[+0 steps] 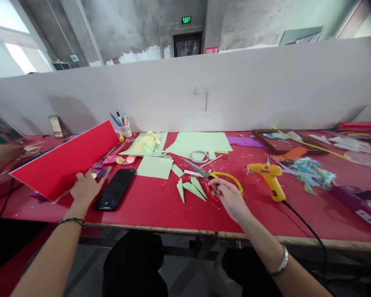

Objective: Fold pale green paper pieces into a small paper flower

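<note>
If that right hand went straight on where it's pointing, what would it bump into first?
The right hand would probably meet the yellow-handled scissors first; they may already touch, as depth is unclear.

On your bench (160,208), taking the scissors (200,170) as landmark, your phone (116,189) lies left, glue gun (270,179) right, cut paper pieces (194,191) before.

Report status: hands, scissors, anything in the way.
Left hand beside red board. Right hand at yellow-handled scissors. Pointed green pieces nearby. Possible obstacle: black phone between hands.
</note>
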`<state>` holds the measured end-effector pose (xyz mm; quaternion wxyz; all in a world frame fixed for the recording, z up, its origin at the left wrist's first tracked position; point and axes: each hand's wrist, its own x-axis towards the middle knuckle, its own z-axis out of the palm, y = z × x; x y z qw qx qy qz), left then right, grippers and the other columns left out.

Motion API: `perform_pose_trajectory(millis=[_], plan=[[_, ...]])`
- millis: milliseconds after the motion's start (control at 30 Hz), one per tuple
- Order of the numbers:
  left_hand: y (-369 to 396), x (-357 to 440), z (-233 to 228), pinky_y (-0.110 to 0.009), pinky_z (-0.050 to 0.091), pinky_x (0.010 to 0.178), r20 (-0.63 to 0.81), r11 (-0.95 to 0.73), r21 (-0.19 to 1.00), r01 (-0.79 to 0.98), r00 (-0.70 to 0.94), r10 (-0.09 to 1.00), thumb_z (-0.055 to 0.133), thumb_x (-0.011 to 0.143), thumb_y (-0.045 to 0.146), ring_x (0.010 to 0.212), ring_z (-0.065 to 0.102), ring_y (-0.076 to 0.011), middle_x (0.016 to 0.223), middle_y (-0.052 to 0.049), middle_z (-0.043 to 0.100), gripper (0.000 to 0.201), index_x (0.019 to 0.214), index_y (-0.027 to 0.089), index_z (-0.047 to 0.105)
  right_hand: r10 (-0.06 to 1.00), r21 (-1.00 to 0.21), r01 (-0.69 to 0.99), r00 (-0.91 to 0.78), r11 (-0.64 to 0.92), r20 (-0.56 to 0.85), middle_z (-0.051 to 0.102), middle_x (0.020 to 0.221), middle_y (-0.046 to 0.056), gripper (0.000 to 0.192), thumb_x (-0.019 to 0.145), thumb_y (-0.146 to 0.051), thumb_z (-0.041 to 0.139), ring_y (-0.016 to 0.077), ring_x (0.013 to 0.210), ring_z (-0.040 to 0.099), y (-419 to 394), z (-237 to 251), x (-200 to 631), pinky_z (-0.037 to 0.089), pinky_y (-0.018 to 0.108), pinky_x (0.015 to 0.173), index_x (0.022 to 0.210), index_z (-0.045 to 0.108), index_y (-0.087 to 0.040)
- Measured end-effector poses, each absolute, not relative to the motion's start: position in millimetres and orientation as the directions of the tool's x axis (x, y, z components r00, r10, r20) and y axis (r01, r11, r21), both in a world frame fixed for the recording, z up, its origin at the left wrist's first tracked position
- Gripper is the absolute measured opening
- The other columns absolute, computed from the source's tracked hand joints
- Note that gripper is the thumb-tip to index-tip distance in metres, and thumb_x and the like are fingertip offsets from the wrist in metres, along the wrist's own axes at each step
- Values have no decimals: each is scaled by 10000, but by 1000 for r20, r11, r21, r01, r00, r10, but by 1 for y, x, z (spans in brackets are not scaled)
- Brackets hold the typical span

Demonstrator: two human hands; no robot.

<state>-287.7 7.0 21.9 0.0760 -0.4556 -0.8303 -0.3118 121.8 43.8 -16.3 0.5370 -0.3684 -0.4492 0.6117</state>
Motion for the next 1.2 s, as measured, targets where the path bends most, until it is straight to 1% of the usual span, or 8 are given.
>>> perform_pose_trajectory(millis=[233,333,433,500,633,800,1067,1200], plan=[[-5,-322,23,-380,357,526,448,466,248,849,-527,722,483,722,443,659,591,-268,668,-49,516,362,559,120,489,988,-944,-328,-152,-23,29,262,515,-61,145,645,-239,458,71,471,240,45,-15,128,278,206,464,631,585,-169],[-11,-316,40,-341,342,531,491,432,196,880,-470,734,339,798,454,672,589,-204,725,-22,501,436,623,117,552,988,-962,-270,-156,-26,17,321,531,-46,184,700,-303,489,78,477,268,40,-8,129,264,213,466,661,613,-173],[-17,-274,61,-340,401,620,594,137,96,986,-167,787,358,813,390,815,552,-225,825,-54,490,331,793,143,578,979,-988,-149,-191,45,73,472,655,-1,156,698,-300,565,101,552,367,29,3,125,294,228,508,742,653,-179],[-27,-228,72,-326,423,675,592,-85,93,992,13,806,381,820,345,808,527,-207,835,-68,495,275,856,136,557,939,-962,69,-244,265,241,463,682,3,176,738,-285,542,110,566,376,19,12,120,317,240,533,834,657,-193],[-57,-134,83,-231,416,577,477,-426,261,866,268,837,393,825,244,664,497,-129,773,-38,489,202,721,142,534,826,-823,175,-298,540,478,401,694,-2,234,774,-255,536,121,611,402,-3,26,114,360,255,585,981,629,-198],[-77,-76,83,-190,412,578,454,-591,424,687,403,794,400,820,164,686,490,-114,799,-29,490,164,849,161,562,699,-713,118,-363,691,617,422,734,8,256,768,-236,566,133,683,423,-25,39,117,377,262,616,1018,618,-222],[-75,-59,79,-184,366,528,422,-502,588,634,289,859,397,830,167,599,449,-84,709,0,449,187,677,144,502,633,-711,-39,-421,702,649,440,744,21,274,811,-225,455,143,701,438,-33,44,129,376,282,612,1036,602,-172],[-74,-56,74,-190,333,502,403,-468,594,655,261,877,418,826,188,562,428,-82,650,16,444,187,668,145,508,695,-739,44,-379,672,610,423,676,3,173,798,-210,505,126,654,438,-31,41,126,368,259,576,878,649,-160]])
